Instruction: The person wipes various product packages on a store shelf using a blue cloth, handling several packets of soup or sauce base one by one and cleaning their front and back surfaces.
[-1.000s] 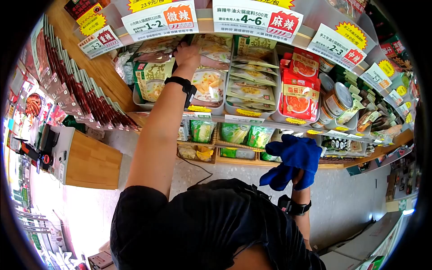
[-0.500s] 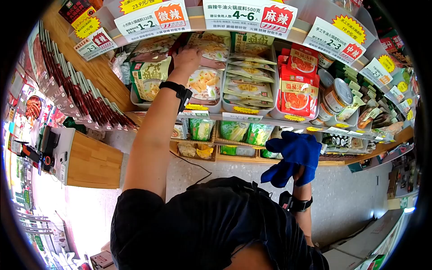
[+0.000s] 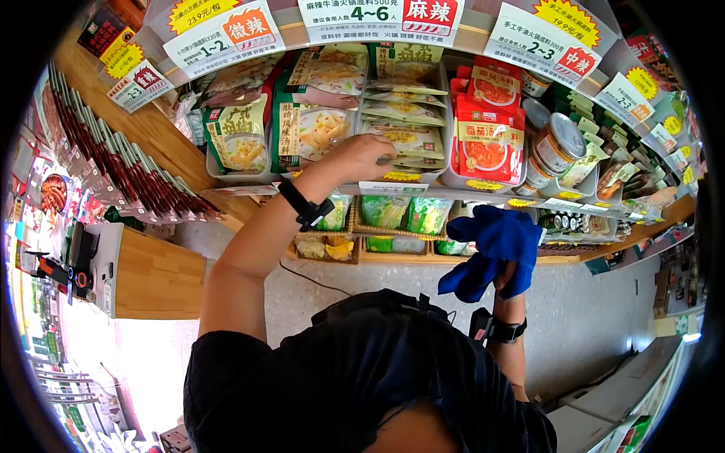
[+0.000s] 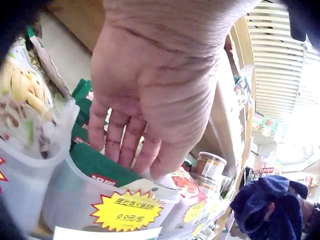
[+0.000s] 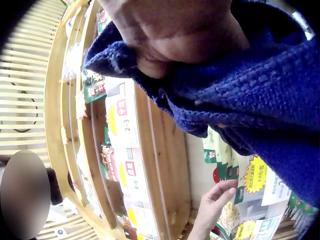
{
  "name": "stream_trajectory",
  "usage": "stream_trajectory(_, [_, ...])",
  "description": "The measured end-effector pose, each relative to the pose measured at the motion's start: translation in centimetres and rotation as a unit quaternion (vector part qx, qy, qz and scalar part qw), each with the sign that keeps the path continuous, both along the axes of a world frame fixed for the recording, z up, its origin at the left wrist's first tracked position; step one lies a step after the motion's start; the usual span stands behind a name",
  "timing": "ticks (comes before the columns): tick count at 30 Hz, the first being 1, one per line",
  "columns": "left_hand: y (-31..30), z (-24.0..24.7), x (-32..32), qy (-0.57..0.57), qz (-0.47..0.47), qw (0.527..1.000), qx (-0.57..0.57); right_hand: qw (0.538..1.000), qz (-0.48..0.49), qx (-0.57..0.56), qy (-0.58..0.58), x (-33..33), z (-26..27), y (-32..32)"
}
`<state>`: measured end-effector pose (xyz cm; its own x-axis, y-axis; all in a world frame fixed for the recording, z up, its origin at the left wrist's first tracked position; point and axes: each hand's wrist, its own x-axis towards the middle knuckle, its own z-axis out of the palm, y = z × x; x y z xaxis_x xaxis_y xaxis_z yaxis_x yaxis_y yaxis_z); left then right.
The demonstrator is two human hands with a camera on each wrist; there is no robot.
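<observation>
"Hands first: how many did you see, and what did they do?"

"Two. The left hand (image 3: 361,157) reached over the front of a see-through tub (image 4: 70,195), by the pile of pale green packets (image 3: 408,115). Its fingers were loose, with little gaps between them. I could not tell if they touched a packet"

"And the other one?"

"The right hand (image 3: 506,278) was clamped on one blue cloth (image 3: 491,243). The cloth hung over it, in front of the shelf, and hid most of its fingers"

"Did you count more things?"

"Yes! Two black wristbands (image 3: 304,208), one on each arm. One yellow price star (image 4: 127,211) was on the front of the tub the left hand reached into. Right beside that tub, two red packets (image 3: 489,143) showed their fronts, one higher than the other"

"So where were the pale green ones?"

"All in their tub, stacked up"
</observation>
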<state>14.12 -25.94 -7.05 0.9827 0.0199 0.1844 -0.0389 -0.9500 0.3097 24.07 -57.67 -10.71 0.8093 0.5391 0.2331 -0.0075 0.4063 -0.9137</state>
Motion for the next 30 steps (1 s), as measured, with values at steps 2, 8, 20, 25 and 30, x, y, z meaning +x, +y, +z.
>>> stream_trajectory(2, [-0.2,-0.5,0.5,0.007,0.002,1.000,0.005,1.000,-0.004,0.004,0.012,0.5,-0.8,-0.3])
stream_trajectory(8, [-1.5,-1.1,0.6,-0.011,0.004,0.994,0.113,1.000,0.010,0.010,0.025,1.0,-0.8,-1.0])
stream_trajectory(20, [-3.1,-2.1,0.4,-0.038,0.035,0.982,0.183,0.996,-0.065,-0.018,-0.057,0.6,-1.5,-1.5])
stream_trajectory(25, [-2.6,-1.7,0.5,-0.125,0.063,0.978,0.152,0.996,0.015,0.056,0.070,1.3,-1.8,-2.0])
stream_trajectory(30, [-3.4,1.9,0.6,-0.221,0.080,0.962,0.141,1.000,-0.001,0.002,-0.010,-0.5,0.9,-1.3])
